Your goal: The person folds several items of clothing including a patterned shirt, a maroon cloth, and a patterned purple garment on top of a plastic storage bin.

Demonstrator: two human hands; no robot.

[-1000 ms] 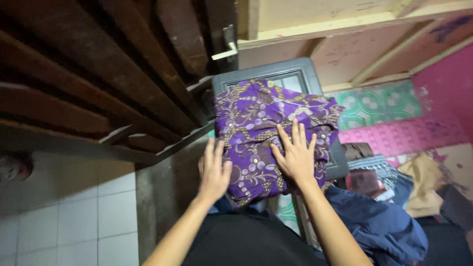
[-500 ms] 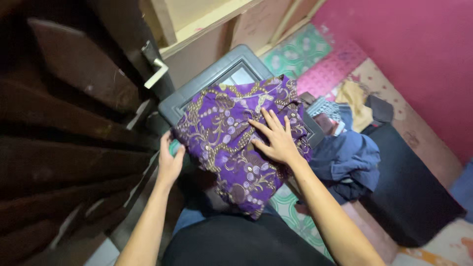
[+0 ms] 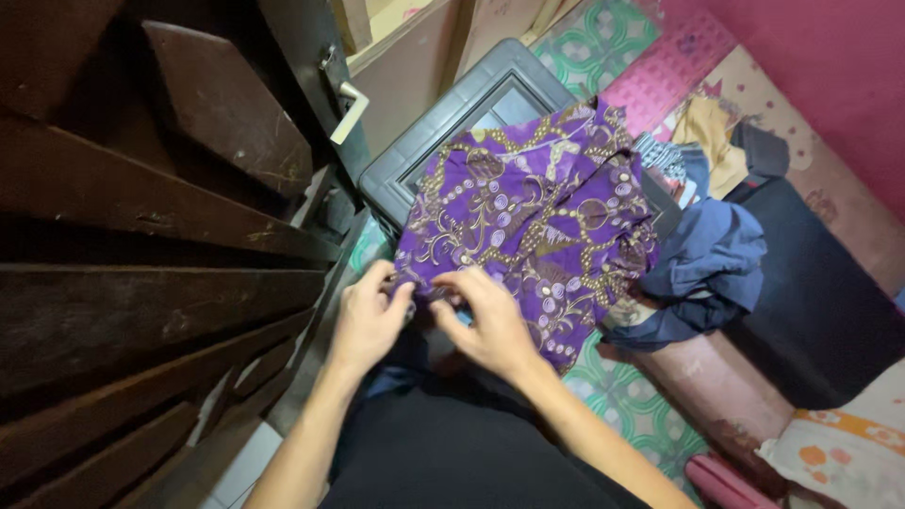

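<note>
My left hand [image 3: 366,316] and right hand [image 3: 490,322] sit close together just above my lap, both pinching the near edge of the purple patterned cloth [image 3: 537,221], fingers curled into its hem. The cloth spreads away from my hands over a dark grey plastic crate [image 3: 452,123]. To the right of my right hand lies a heap of blue clothing [image 3: 702,269]. Left of my left hand stands a dark wooden door [image 3: 160,217], its metal handle [image 3: 351,108] farther off.
</note>
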